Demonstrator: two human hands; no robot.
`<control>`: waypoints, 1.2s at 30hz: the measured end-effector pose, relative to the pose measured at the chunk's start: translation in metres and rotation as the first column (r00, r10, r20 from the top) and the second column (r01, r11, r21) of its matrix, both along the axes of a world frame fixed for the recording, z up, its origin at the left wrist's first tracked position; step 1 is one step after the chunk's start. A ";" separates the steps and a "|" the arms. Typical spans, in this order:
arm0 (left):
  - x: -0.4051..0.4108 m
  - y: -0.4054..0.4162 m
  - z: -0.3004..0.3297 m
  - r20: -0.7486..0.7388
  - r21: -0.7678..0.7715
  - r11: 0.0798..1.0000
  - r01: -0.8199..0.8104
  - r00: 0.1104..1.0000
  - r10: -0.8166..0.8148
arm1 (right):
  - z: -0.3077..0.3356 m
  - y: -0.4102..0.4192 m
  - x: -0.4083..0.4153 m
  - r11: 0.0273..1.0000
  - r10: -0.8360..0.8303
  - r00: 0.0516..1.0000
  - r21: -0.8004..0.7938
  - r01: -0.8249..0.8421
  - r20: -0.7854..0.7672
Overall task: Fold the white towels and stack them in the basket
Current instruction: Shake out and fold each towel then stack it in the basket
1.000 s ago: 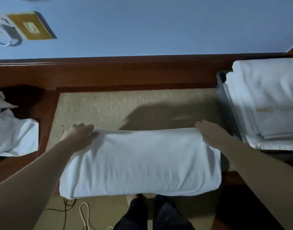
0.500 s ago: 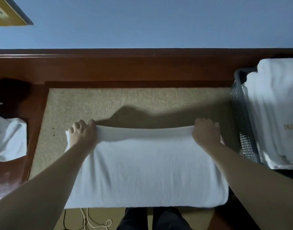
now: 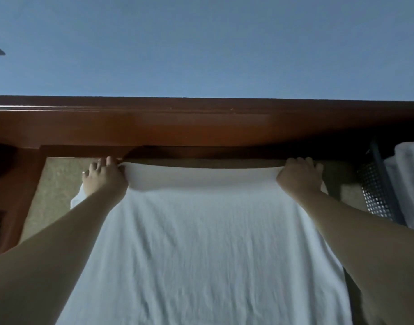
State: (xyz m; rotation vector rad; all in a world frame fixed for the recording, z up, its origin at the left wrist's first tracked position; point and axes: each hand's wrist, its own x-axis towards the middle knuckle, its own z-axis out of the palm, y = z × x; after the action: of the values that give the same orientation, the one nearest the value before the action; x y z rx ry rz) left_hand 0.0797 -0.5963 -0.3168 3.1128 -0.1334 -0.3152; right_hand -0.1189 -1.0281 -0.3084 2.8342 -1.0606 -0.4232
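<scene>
Since a moment ago the white towel (image 3: 201,249) has spread up mid-frame, its far edge carried toward the wooden ledge (image 3: 201,130). Left hand (image 3: 104,179) and right hand (image 3: 299,178) each grip a far corner, fingers curled round it. Looks like mid-fold; next probably lay it flat, then the basket (image 3: 377,191) at right.

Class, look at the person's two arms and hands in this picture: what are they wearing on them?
Both forearms are bare, with no sleeve in view. The left hand has a small ring on one finger. The right hand shows no ring, watch or glove.
</scene>
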 end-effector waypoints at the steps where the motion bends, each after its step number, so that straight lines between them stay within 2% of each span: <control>1: 0.003 0.001 -0.006 0.004 -0.049 0.998 -0.034 0.999 0.034 | -0.005 -0.002 0.002 1.000 0.010 1.000 -0.011 -0.010 0.003; 5: 0.010 0.002 -0.015 0.046 -0.168 0.981 -0.094 0.994 0.104 | -0.014 -0.006 0.015 0.997 -0.013 0.999 -0.080 0.015 0.029; 10: 0.020 -0.007 -0.015 0.091 -0.241 0.961 -0.138 0.982 0.164 | -0.020 -0.012 0.028 0.991 -0.118 0.984 -0.053 0.126 0.130; 15: 0.029 -0.013 -0.013 0.061 -0.178 0.967 -0.183 0.979 0.197 | -0.019 -0.015 0.038 0.972 -0.229 0.964 -0.013 0.233 0.139; 18: 0.031 -0.004 -0.008 0.004 -0.098 0.965 -0.242 0.970 0.243 | -0.012 0.006 0.031 0.941 -0.338 0.917 0.043 0.337 0.211; 19: 0.032 0.001 -0.006 -0.027 -0.081 0.958 -0.277 0.961 0.275 | -0.009 0.019 0.025 0.941 -0.337 0.903 0.073 0.330 0.265; 21: 0.031 0.015 0.003 -0.072 -0.067 0.940 -0.334 0.942 0.329 | -0.002 0.062 0.016 0.964 -0.256 0.911 0.159 0.214 0.324; 23: 0.030 0.030 0.012 -0.125 -0.072 0.943 -0.324 0.941 0.314 | 0.001 0.115 0.015 0.948 -0.157 0.961 0.307 0.082 0.229; 26: 0.041 0.055 0.017 -0.264 -0.107 0.953 -0.283 0.932 0.247 | -0.008 0.167 0.026 0.875 -0.109 0.994 0.473 0.098 -0.003; 30: 0.056 0.070 0.032 -0.416 -0.239 0.939 -0.248 0.900 0.132 | -0.016 0.167 0.034 0.878 -0.079 0.993 0.465 0.113 -0.092; 33: 0.066 0.079 0.038 -0.368 -0.373 0.908 -0.188 0.929 0.041 | -0.014 0.163 0.034 0.886 -0.046 0.991 0.453 0.099 -0.126; 36: 0.076 0.091 0.036 -0.320 -0.519 0.779 -0.353 0.925 0.206 | -0.011 0.164 0.038 0.888 -0.039 0.989 0.449 0.101 -0.144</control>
State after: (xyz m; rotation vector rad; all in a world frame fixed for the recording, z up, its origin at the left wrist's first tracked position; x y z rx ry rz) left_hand 0.1557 -0.5049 -0.2806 2.4218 0.2087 -0.5353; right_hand -0.0808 -0.8641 -0.3194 3.1046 -1.1709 -0.9717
